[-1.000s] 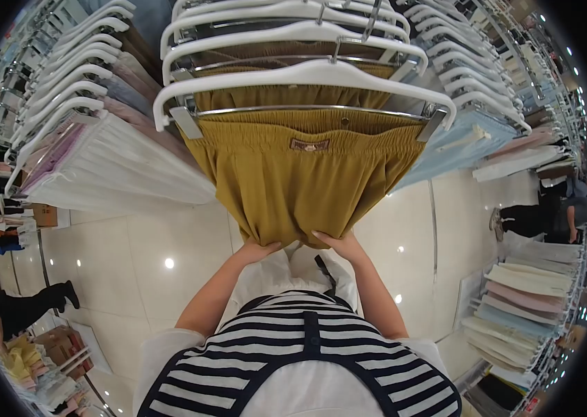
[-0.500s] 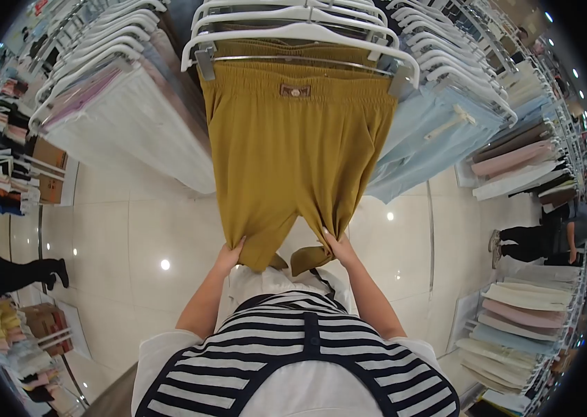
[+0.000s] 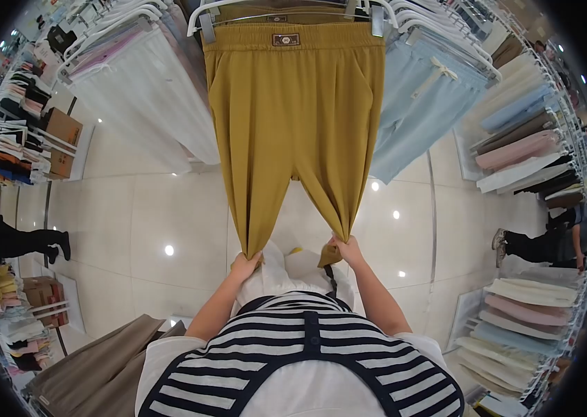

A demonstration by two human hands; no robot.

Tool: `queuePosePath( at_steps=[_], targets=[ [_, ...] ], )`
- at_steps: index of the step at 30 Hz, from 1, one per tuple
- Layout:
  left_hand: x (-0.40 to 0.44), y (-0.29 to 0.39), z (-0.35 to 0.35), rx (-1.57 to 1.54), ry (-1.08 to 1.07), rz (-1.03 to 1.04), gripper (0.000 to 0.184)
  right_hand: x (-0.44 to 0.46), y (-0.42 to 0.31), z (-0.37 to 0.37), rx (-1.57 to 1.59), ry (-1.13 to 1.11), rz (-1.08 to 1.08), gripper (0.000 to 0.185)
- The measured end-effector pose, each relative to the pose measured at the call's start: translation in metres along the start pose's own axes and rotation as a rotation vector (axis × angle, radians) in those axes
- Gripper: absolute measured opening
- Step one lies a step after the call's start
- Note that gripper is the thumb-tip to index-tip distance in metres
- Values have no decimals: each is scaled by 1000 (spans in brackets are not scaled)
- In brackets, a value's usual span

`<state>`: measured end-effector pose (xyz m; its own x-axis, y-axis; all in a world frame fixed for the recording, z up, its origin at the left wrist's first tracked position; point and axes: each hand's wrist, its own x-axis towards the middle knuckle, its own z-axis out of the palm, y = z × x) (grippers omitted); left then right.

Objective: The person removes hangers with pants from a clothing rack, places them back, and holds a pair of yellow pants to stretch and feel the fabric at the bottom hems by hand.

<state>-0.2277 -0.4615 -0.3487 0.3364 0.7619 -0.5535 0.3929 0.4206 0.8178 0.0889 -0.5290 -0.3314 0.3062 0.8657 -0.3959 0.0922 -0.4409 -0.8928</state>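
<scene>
A pair of mustard trousers (image 3: 297, 104) with an elastic waistband and a small brown patch hangs by its waist from a white clip hanger (image 3: 293, 15). My left hand (image 3: 246, 265) is closed round the lower end of one trouser leg, gathering the cloth into folds. The other leg's lower end is bunched in my right hand (image 3: 342, 248), and a loose bit of hem sticks out below it. Both legs are pulled taut toward my body. Behind the hanger, more mustard cloth with a similar patch shows.
White trousers (image 3: 147, 90) hang on the left and light blue trousers (image 3: 422, 97) on the right. Brown trousers (image 3: 99, 361) lie at lower left. Folded-over garments (image 3: 526, 306) line a right-hand rack. One person (image 3: 15, 236) stands far left, another (image 3: 536, 240) far right. Tiled floor (image 3: 168, 208) lies between.
The mustard legs have gone from slack to stretched straight, with my hands gripping nearer their ends. The hanger and waistband sit higher in view, and brown trousers now show more at lower left.
</scene>
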Motion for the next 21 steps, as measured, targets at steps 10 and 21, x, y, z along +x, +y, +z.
queuePosePath(
  at_steps=[10,21],
  targets=[
    [-22,-1,-20,-28,-57,-25,40,-46,4,65,100,3,65,29],
    [-84,2,-34,-202,-386,9,33,-114,13,222,10,-235,-51,22]
  ],
)
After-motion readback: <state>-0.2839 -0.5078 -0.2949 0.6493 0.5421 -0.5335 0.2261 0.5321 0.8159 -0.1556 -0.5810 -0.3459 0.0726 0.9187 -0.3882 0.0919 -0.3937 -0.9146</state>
